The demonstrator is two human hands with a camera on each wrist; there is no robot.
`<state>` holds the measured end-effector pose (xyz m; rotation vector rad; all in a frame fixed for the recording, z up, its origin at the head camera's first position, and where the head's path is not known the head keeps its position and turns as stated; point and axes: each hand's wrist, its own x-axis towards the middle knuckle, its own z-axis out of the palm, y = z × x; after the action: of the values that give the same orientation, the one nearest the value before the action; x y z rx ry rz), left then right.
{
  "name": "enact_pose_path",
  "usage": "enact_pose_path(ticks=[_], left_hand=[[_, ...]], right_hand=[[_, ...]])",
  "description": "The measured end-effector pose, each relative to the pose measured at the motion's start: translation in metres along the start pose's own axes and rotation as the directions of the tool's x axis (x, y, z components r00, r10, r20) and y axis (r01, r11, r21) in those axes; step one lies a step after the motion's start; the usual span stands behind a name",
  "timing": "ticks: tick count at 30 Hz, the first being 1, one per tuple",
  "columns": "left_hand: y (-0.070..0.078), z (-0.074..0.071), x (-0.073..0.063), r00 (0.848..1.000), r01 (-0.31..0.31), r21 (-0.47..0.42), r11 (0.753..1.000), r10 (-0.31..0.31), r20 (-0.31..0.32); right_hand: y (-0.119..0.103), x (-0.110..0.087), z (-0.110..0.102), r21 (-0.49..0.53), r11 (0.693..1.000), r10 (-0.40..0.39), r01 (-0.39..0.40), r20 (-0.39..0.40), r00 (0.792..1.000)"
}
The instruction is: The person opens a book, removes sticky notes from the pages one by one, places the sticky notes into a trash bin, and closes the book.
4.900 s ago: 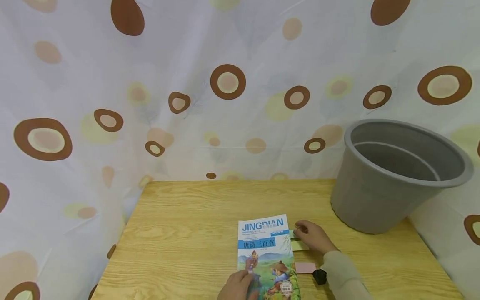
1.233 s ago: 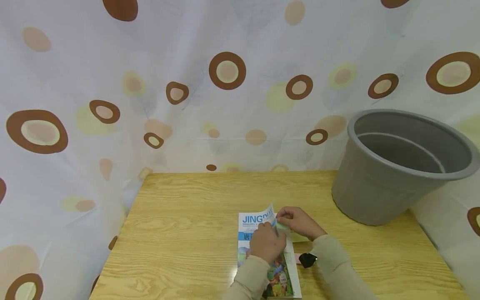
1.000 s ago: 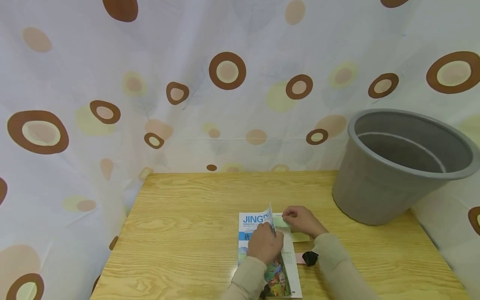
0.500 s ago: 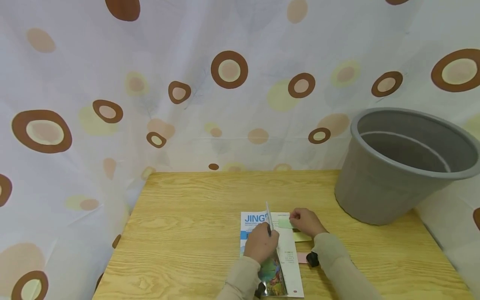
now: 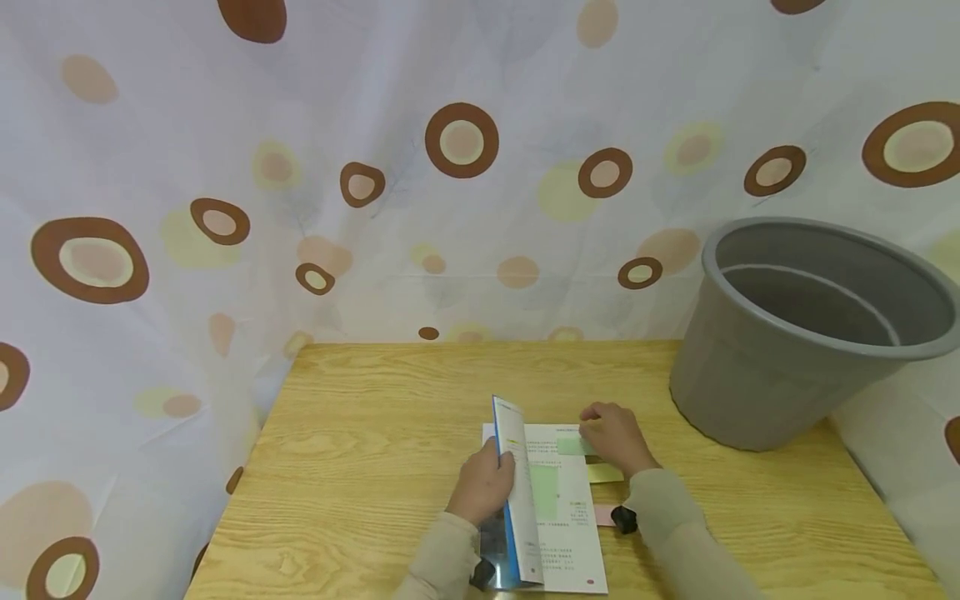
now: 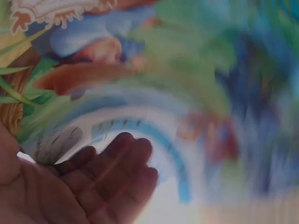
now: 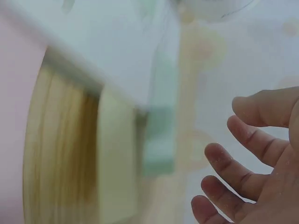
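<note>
A paperback book (image 5: 558,533) lies part open on the wooden table, its cover and a bundle of pages standing up. My left hand (image 5: 483,483) holds this raised part, thumb on the page side and fingers behind the cover. In the left wrist view the fingers of that hand (image 6: 107,182) lie against the blurred, colourful cover (image 6: 187,56). A green sticky strip (image 5: 572,447) lies on the exposed page and sticks out at its right edge; another green strip (image 5: 545,492) lies further down. By the upper strip is my right hand (image 5: 617,435), its fingers (image 7: 233,163) loosely bent and holding nothing.
A yellow strip (image 5: 605,473) and a pink strip (image 5: 604,515) stick out from the book's right side. A large grey bucket (image 5: 750,383) stands at the table's right back corner. Behind the table (image 5: 375,433) hangs a white sheet (image 5: 420,292) with brown and yellow spots.
My left hand has moved left, turning the cover and pages over, so more of the inner page and a second green strip show. My right hand has moved slightly off the upper green strip.
</note>
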<state>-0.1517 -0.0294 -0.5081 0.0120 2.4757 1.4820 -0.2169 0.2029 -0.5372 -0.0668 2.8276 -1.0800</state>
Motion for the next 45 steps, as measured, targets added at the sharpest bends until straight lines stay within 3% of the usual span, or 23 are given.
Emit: enact_pose_path(ticks=[7, 12, 15, 19, 22, 25, 27, 29, 30, 32, 34, 36, 41, 43, 45], left_hand=[[-0.015, -0.05, -0.011, 0.994, 0.102, 0.124, 0.987, -0.097, -0.051], [-0.032, -0.068, -0.011, 0.988, 0.148, 0.203, 0.968, -0.138, -0.065], [-0.037, -0.072, -0.009, 0.985, 0.168, 0.206, 0.964, -0.159, -0.061], [-0.04, -0.073, -0.005, 0.983, 0.182, 0.23, 0.956, -0.172, -0.063], [-0.039, -0.075, -0.001, 0.985, 0.17, 0.332, 0.928, -0.149, -0.088], [-0.031, -0.081, 0.004, 0.992, 0.118, 0.487, 0.865, -0.082, -0.094], [-0.023, -0.086, 0.007, 0.997, 0.059, 0.6, 0.798, -0.021, -0.07], [-0.012, -0.088, 0.009, 0.997, -0.024, 0.716, 0.697, 0.069, -0.034], [-0.007, -0.088, 0.011, 0.994, -0.06, 0.783, 0.62, 0.111, -0.012], [0.001, -0.084, 0.014, 0.98, -0.112, 0.896, 0.43, 0.195, 0.029], [0.01, -0.078, 0.015, 0.96, -0.165, 0.953, 0.253, 0.261, 0.097], [0.017, -0.068, 0.018, 0.942, -0.236, 0.967, 0.096, 0.265, 0.204], [0.024, -0.042, 0.028, 0.876, -0.437, 0.894, -0.1, 0.177, 0.449], [0.025, -0.035, 0.032, 0.855, -0.476, 0.868, -0.142, 0.158, 0.495], [0.026, -0.031, 0.035, 0.841, -0.501, 0.851, -0.159, 0.142, 0.522]], right_hand=[[-0.039, -0.033, 0.011, -0.038, 0.99, -0.142, 0.139, -0.086, 0.986], [-0.067, -0.064, 0.038, -0.105, 0.963, -0.263, 0.25, -0.144, 0.954], [-0.08, -0.082, 0.059, -0.137, 0.944, -0.315, 0.3, -0.112, 0.942], [-0.09, -0.1, 0.086, -0.19, 0.933, -0.313, 0.306, -0.009, 0.95], [-0.093, -0.11, 0.1, -0.183, 0.944, -0.273, 0.275, 0.038, 0.961], [-0.096, -0.117, 0.109, -0.175, 0.954, -0.233, 0.242, 0.07, 0.97], [-0.099, -0.122, 0.113, -0.187, 0.959, -0.196, 0.211, 0.095, 0.976], [-0.101, -0.125, 0.117, -0.212, 0.959, -0.169, 0.189, 0.11, 0.979], [-0.102, -0.127, 0.119, -0.23, 0.956, -0.159, 0.181, 0.111, 0.981], [-0.103, -0.129, 0.123, -0.263, 0.949, -0.151, 0.175, 0.108, 0.983], [-0.103, -0.132, 0.128, -0.298, 0.936, -0.168, 0.188, 0.09, 0.982], [-0.101, -0.133, 0.131, -0.322, 0.924, -0.19, 0.207, 0.083, 0.978], [-0.096, -0.136, 0.137, -0.324, 0.913, -0.243, 0.246, 0.052, 0.969], [-0.095, -0.138, 0.14, -0.315, 0.914, -0.252, 0.255, 0.05, 0.966], [-0.094, -0.139, 0.141, -0.298, 0.922, -0.24, 0.247, 0.06, 0.969]])
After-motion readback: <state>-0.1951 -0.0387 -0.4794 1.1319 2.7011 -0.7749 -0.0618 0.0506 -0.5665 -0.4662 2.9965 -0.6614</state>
